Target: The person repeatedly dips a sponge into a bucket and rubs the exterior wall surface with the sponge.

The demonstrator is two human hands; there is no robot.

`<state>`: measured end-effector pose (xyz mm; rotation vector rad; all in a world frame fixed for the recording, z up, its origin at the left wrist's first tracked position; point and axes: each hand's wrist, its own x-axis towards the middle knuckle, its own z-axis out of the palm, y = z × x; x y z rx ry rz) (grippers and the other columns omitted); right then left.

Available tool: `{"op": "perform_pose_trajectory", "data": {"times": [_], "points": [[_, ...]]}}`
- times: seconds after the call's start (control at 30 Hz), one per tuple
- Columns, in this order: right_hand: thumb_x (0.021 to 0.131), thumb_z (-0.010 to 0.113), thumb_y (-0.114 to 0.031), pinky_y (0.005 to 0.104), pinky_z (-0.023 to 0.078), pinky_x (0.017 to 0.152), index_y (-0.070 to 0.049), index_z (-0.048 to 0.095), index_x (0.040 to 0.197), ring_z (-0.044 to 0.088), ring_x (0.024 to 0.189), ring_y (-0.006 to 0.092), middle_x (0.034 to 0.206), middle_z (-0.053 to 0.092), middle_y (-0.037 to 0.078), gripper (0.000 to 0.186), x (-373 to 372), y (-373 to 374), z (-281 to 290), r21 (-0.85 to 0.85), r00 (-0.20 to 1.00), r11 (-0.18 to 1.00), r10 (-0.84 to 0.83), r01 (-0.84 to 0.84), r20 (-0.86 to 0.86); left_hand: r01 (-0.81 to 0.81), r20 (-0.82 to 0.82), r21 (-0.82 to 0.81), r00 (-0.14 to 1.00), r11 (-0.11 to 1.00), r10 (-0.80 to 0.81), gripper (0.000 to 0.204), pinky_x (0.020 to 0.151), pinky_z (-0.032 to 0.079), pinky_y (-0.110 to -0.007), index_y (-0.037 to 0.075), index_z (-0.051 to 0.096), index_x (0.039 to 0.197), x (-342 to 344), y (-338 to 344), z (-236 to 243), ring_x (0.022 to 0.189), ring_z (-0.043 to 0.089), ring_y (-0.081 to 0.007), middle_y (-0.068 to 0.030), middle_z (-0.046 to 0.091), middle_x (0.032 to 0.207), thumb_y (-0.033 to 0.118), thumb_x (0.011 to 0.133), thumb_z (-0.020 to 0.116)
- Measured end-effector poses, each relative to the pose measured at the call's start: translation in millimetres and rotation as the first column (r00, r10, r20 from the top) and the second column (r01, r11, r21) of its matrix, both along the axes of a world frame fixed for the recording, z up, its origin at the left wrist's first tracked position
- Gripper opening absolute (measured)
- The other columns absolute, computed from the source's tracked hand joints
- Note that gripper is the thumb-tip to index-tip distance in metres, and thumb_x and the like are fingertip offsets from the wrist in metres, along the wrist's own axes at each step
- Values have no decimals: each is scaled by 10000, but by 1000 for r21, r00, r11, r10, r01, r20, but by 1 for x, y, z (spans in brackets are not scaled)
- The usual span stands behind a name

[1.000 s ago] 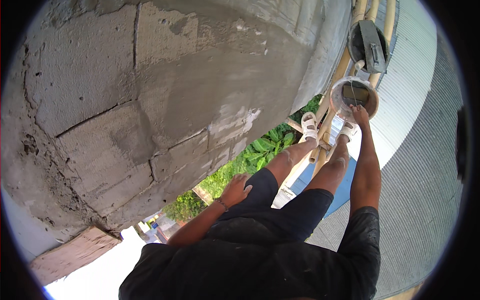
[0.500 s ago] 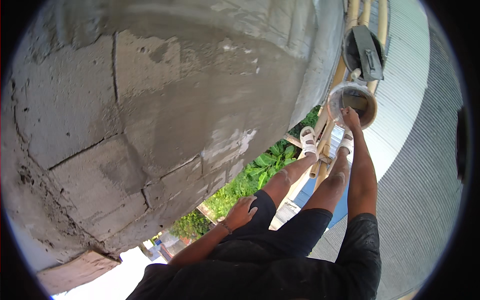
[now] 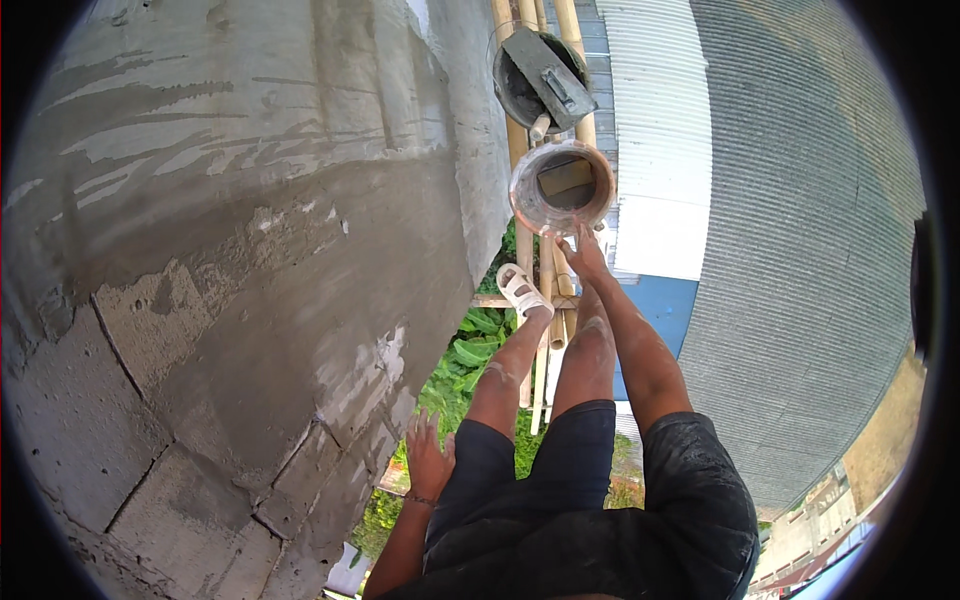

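My right hand (image 3: 585, 255) is at the near rim of a round, mortar-smeared bucket (image 3: 530, 205), thumb and fingers apart; whether it touches the rim I cannot tell. Inside the bucket lies a tan rectangular piece (image 3: 567, 183) above dark contents. Just beyond stands a dark bucket (image 3: 510, 88) with a grey plastering float (image 3: 548, 78) across its top. A pale rounded handle end (image 3: 540, 127) sticks out between the buckets. My left hand (image 3: 428, 465) holds nothing, fingers spread, by my thigh and close to the partly plastered block wall (image 3: 300, 300).
Both buckets rest on bamboo poles (image 3: 503, 15) running along the wall. My sandaled left foot (image 3: 522, 290) stands on the poles, with green plants (image 3: 480, 345) far below. White corrugated roofing (image 3: 660, 130) and a grey corrugated roof (image 3: 790, 230) lie to the right.
My right hand has come out from inside the near bucket to its near rim, its fingers opening. The left hand has lifted off my thigh toward the wall. The view has swung right.
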<state>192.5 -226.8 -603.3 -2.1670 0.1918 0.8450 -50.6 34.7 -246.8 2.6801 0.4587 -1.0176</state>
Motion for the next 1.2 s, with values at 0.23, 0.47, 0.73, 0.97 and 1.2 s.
{"op": "perform_pose_trajectory", "data": {"times": [0.23,0.47,0.73,0.97,1.2], "points": [[939,552,-357,367,497,853,-11,631,1116,664,958,281,1008,693,181,396,-53,-124,-9,-218,950,945,-278,244,-141,-10,159,8,987,1000,9,431,1058,351,-493,-12,499,1267,53,23,-17,1252,418,-413,-217,481,1341,149,880,598],[961,509,-308,331,507,771,-25,640,1050,670,814,218,876,698,124,324,13,-136,-27,-116,983,977,-181,177,-20,-44,175,-352,978,935,112,313,929,437,-470,-12,536,1155,98,-60,-83,1065,526,-403,-214,583,1102,153,893,581],[937,537,-320,449,407,1015,-51,452,1342,528,1182,386,1233,594,215,493,231,-4,-44,-69,889,993,-55,96,455,20,284,-538,945,843,159,231,824,482,-439,-2,543,1070,176,-117,-208,937,572,-385,-187,591,1016,136,889,586],[903,552,-318,476,411,1003,-6,460,1305,572,1159,394,1208,616,222,517,301,43,-105,-242,970,969,107,-53,218,-222,158,-703,878,676,453,215,793,498,-389,-12,553,1090,299,-107,-292,866,634,-297,-180,635,955,89,901,566],[905,546,-303,499,387,1031,-6,463,1335,599,1140,366,1232,606,242,529,267,21,-94,-103,888,994,81,-38,453,-369,117,-717,773,591,624,384,886,477,-371,24,546,1212,378,-87,-350,980,638,-271,-192,655,1070,307,953,559]]}}
